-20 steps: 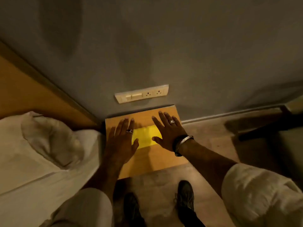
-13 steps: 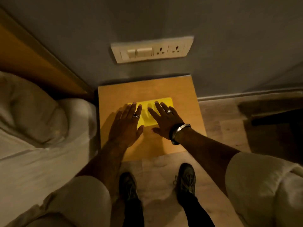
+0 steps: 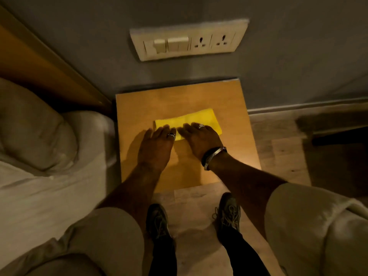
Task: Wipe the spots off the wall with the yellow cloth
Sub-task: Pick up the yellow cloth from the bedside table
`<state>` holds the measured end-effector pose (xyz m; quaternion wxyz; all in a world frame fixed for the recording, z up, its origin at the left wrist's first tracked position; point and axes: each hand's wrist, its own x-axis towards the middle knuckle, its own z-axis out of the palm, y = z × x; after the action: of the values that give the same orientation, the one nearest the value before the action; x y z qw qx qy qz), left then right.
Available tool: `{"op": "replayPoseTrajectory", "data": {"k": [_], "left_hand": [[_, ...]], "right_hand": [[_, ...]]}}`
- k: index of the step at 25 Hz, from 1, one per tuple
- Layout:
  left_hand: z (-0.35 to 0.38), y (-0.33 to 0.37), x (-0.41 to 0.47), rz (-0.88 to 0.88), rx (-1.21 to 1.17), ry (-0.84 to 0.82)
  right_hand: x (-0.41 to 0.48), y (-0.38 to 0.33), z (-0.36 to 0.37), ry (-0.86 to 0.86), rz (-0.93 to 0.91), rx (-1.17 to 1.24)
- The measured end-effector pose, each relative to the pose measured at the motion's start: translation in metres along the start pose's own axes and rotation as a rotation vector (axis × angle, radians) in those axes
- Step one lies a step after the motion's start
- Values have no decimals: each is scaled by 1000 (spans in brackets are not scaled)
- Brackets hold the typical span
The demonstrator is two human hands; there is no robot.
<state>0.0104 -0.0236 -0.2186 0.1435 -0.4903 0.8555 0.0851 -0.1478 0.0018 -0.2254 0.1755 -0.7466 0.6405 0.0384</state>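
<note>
The yellow cloth [image 3: 199, 118] lies flat, folded into a strip, on a small wooden bedside table [image 3: 179, 96] against the grey wall [image 3: 298, 56]. My left hand [image 3: 157, 144] rests on the cloth's near left corner with its fingers together and bent. My right hand [image 3: 201, 138], with a ring and a wrist bangle, lies on the cloth's near edge beside it. The two hands almost touch. Whether the fingers pinch the cloth is unclear. No spots show on the stretch of wall in view.
A cream switch and socket panel [image 3: 189, 40] sits on the wall just above the table. A bed [image 3: 39, 186] with a pillow [image 3: 33, 132] and a wooden headboard [image 3: 39, 62] stands at the left. Dark furniture [image 3: 338, 136] stands on the floor at the right. My shoes [image 3: 158, 222] are in front of the table.
My view has dropped closer to the table and wall. Both hands, earlier spread flat over the cloth, have slid back to its near edge with fingers drawn together.
</note>
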Motion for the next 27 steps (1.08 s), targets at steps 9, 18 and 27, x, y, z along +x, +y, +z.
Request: {"op": "replayPoseTrajectory", "data": {"k": [9, 18, 27], "left_hand": [[-264, 72, -4, 174, 91, 277], [-655, 170, -29, 307, 237, 820], [-892, 133, -106, 440, 490, 1555]], "right_hand": [[-84, 56, -250, 283, 79, -17], [-182, 108, -605, 915, 54, -172], [-197, 17, -812, 1734, 22, -128]]}}
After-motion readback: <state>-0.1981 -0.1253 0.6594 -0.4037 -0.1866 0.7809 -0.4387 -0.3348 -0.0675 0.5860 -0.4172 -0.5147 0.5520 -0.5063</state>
